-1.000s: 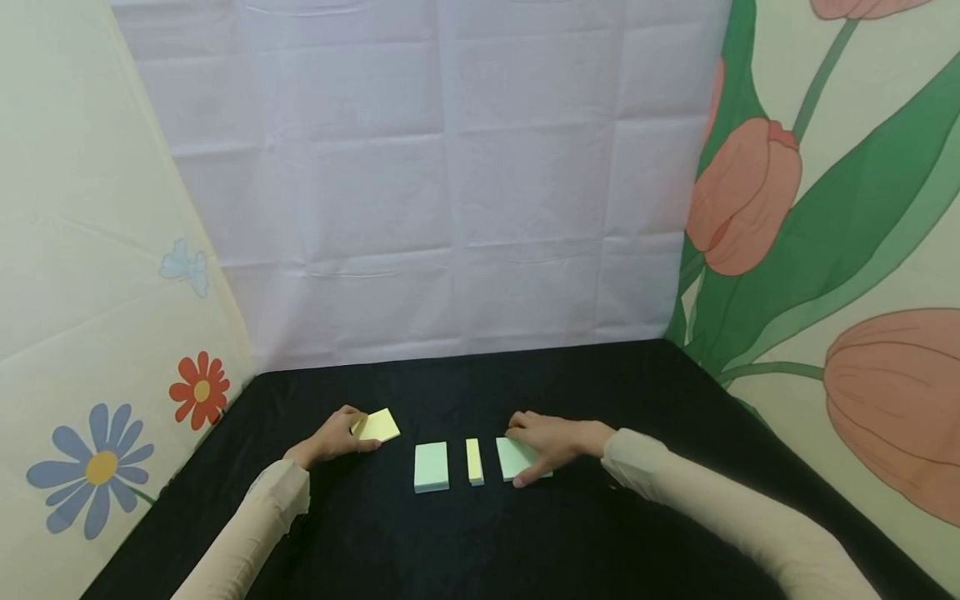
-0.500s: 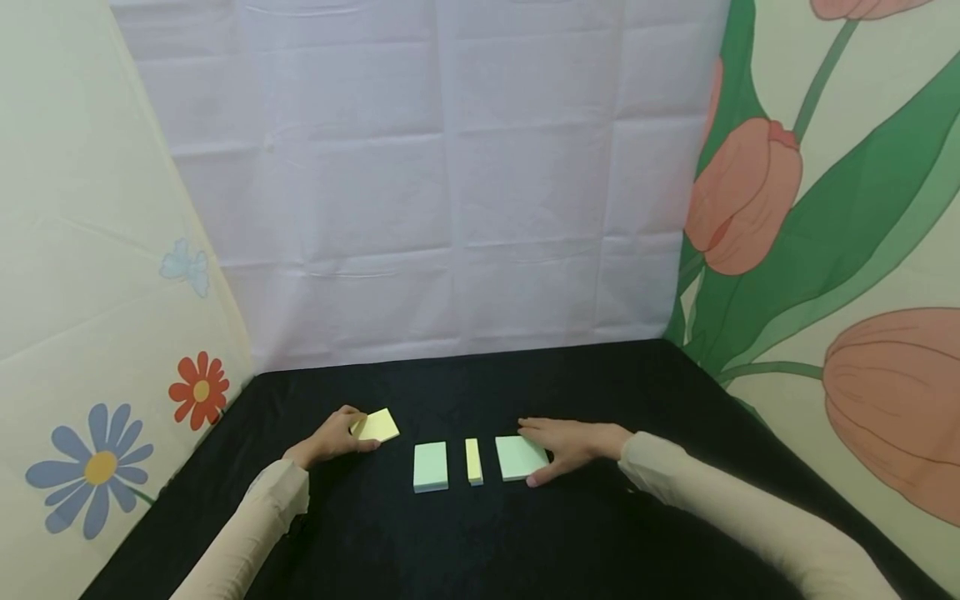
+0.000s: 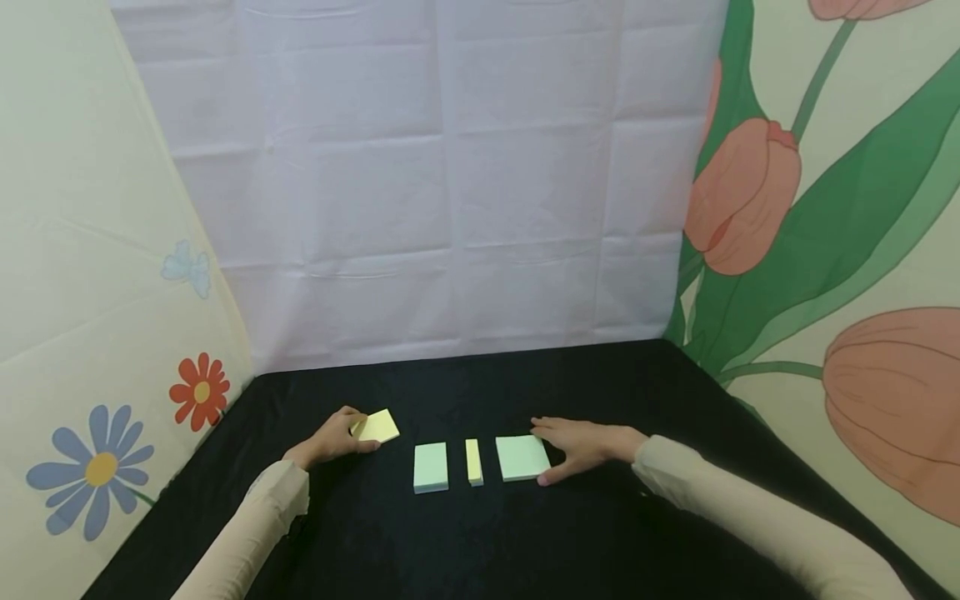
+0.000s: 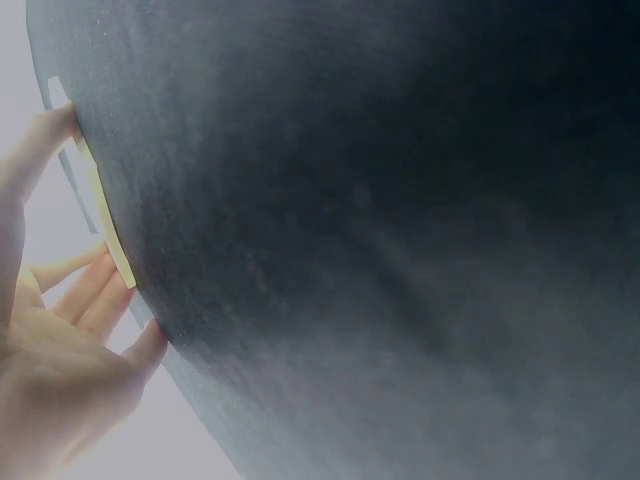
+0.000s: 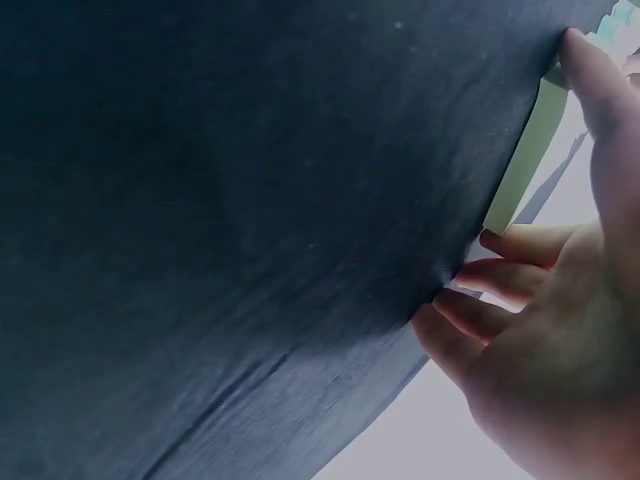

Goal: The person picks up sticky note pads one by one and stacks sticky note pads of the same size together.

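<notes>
My left hand [image 3: 333, 436] holds a yellow sticky note pad [image 3: 377, 426] by its left side, thumb at the near edge and fingers at the far edge. The pad lies turned on the black cloth; its edge [image 4: 110, 225] shows between thumb and fingers in the left wrist view. At the right, a pale green sticky note pad [image 3: 522, 457] lies flat. My right hand [image 3: 581, 447] is beside it, thumb and fingers spread loosely near its right corners. The right wrist view shows the pad's edge [image 5: 528, 155] between thumb and fingers; firm contact is unclear.
Between the hands lie another pale green pad [image 3: 431, 467] and a narrow yellow pad [image 3: 474, 461], in a row with the right one. Black cloth [image 3: 450, 542] covers the table. A white sheet [image 3: 450, 208] hangs behind, with flowered hangings [image 3: 847, 250] at the sides.
My right hand has drawn back to the right, uncovering the right green pad, which stays in about the same place. The left hand and the other pads have not visibly moved.
</notes>
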The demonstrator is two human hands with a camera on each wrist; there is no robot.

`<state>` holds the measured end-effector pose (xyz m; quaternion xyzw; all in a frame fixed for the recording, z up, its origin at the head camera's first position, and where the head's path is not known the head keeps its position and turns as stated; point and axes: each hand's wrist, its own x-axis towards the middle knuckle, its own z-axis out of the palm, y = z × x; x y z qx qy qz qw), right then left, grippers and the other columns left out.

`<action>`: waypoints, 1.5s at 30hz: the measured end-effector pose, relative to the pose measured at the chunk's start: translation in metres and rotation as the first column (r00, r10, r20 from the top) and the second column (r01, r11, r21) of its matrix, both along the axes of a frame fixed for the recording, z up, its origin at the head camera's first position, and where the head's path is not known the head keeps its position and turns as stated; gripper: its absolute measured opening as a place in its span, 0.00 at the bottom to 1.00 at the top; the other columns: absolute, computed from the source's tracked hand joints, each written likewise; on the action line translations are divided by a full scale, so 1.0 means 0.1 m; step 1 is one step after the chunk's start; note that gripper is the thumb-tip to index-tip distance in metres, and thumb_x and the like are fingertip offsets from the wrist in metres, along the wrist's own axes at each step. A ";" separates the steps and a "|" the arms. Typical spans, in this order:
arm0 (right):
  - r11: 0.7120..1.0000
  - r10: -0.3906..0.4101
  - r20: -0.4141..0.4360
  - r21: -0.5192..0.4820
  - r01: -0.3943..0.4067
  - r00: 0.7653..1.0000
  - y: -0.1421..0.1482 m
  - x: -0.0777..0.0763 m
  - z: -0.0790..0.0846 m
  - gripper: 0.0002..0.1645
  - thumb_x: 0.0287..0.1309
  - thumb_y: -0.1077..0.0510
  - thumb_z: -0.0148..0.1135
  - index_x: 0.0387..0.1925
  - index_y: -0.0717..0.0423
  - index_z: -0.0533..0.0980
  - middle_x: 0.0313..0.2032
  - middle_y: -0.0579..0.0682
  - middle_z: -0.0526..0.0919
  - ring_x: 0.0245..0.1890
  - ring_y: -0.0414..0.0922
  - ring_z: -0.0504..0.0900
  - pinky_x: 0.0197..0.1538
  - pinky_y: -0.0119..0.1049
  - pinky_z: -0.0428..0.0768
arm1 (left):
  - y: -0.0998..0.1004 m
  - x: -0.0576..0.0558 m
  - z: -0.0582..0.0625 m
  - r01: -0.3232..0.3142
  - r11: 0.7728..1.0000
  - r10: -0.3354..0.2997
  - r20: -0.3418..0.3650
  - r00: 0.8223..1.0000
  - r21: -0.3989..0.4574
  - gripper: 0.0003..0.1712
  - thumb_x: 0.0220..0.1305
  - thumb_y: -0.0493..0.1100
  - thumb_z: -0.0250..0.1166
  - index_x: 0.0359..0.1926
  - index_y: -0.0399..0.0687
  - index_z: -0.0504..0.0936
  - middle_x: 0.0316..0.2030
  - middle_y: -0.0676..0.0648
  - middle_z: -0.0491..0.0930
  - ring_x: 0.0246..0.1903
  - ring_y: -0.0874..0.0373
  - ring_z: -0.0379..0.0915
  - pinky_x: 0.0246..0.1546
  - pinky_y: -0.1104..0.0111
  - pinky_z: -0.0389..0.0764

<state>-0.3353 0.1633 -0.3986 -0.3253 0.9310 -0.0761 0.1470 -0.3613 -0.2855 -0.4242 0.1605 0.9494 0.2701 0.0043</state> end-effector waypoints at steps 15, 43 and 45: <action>1.000 -0.006 -0.020 0.006 0.006 1.000 0.09 -0.01 -0.06 0.57 0.55 0.29 0.64 0.73 0.61 0.61 0.74 0.58 0.56 0.73 0.54 0.55 0.69 0.52 0.59 | 0.02 0.03 0.07 -0.003 1.000 0.003 0.011 1.000 -0.026 0.40 0.53 0.51 0.76 0.57 0.25 0.74 0.52 0.35 0.72 0.43 0.47 0.67 0.43 0.58 0.69; 1.000 0.002 -0.013 0.027 -0.001 1.000 0.06 0.03 -0.01 0.55 0.56 0.30 0.64 0.72 0.62 0.61 0.74 0.59 0.56 0.73 0.54 0.57 0.69 0.52 0.60 | 0.05 -0.08 0.15 -0.077 0.991 0.086 0.080 0.993 -0.112 0.41 0.48 0.49 0.79 0.55 0.24 0.75 0.41 0.41 0.72 0.40 0.48 0.65 0.41 0.56 0.69; 1.000 0.003 -0.012 0.030 -0.003 1.000 0.06 0.03 0.00 0.56 0.56 0.30 0.64 0.72 0.62 0.61 0.74 0.59 0.56 0.73 0.54 0.56 0.69 0.52 0.59 | 0.05 -0.08 0.15 -0.083 0.991 0.092 0.084 0.992 -0.104 0.41 0.48 0.49 0.80 0.55 0.25 0.75 0.41 0.41 0.72 0.40 0.48 0.64 0.41 0.56 0.69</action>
